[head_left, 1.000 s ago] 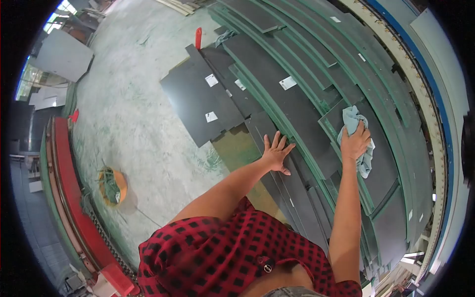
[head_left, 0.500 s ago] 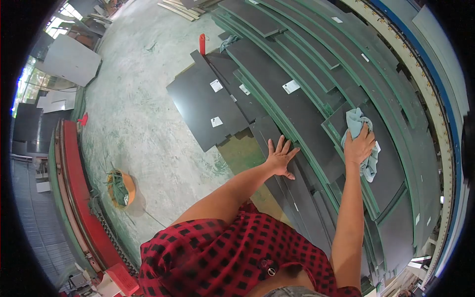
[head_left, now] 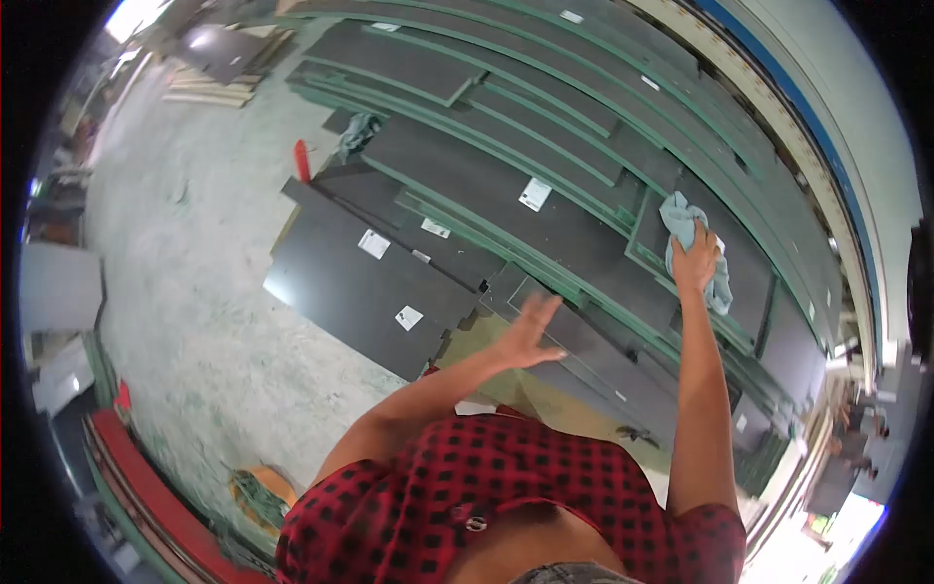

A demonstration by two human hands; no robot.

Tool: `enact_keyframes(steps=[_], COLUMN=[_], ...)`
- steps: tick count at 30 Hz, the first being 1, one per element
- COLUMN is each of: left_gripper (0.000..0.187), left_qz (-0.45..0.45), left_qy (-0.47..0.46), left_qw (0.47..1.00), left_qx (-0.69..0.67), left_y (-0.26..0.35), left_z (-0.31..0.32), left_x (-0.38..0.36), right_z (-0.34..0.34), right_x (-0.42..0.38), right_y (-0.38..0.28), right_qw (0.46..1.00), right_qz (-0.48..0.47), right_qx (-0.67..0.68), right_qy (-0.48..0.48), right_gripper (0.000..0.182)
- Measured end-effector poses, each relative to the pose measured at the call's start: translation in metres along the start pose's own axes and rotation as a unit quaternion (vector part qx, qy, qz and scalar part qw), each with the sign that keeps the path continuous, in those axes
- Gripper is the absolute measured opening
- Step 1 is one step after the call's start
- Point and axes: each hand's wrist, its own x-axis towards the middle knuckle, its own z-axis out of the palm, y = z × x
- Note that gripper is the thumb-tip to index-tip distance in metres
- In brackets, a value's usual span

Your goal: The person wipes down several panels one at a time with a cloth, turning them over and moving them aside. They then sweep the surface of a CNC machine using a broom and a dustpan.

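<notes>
A light blue cloth (head_left: 718, 290) lies bunched on a dark grey panel (head_left: 744, 234) with green edges. My right hand (head_left: 695, 259) is on the cloth, fingers curled over it and pressing it to the panel. Nearer my body, my left hand (head_left: 526, 334) hovers with its fingers apart and holds nothing; motion blurs it somewhat. Below and beside it are narrow dark panels (head_left: 593, 336) at the near side of the stacks. White labels, one of them a printed label (head_left: 534, 194), are stuck to several panels.
Stacked panels with green edges (head_left: 545, 107) stretch across the far side. A second cloth (head_left: 359, 134) and a red object (head_left: 302, 161) are at the left end. Pale floor (head_left: 175, 253) lies to the left, with a yellow container (head_left: 277, 484) and a red machine beam (head_left: 161, 496).
My left hand has lifted off the panels and drawn back slightly left. My right hand stays on the cloth, its fingers slightly shifted. The head view has turned and moved.
</notes>
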Motion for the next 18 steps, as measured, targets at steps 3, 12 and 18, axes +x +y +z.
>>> enact_keyframes(steps=[3,12,18], left_gripper=[0.089,0.065,0.061], left_qz=[-0.072,-0.301,-0.290], left_qy=[0.019,0.155,0.269], left_qw=[0.995,0.941,0.909], left_qx=[0.059,0.028,-0.130], left_y=[-0.022,-0.091,-0.087], left_z=[-0.073,-0.208,-0.183], left_x=[-0.049,-0.195,-0.217], right_z=[0.001,-0.002,-0.016], right_x=[0.004,0.009,0.005], right_y=[-0.011,-0.019,-0.037], right_qw=[0.997,0.988,0.986], right_qz=[0.063,0.140,0.149], right_qx=[-0.036,-0.037,0.009], right_qy=[-0.011,-0.054,-0.074], right_gripper=[0.057,0.058,0.051])
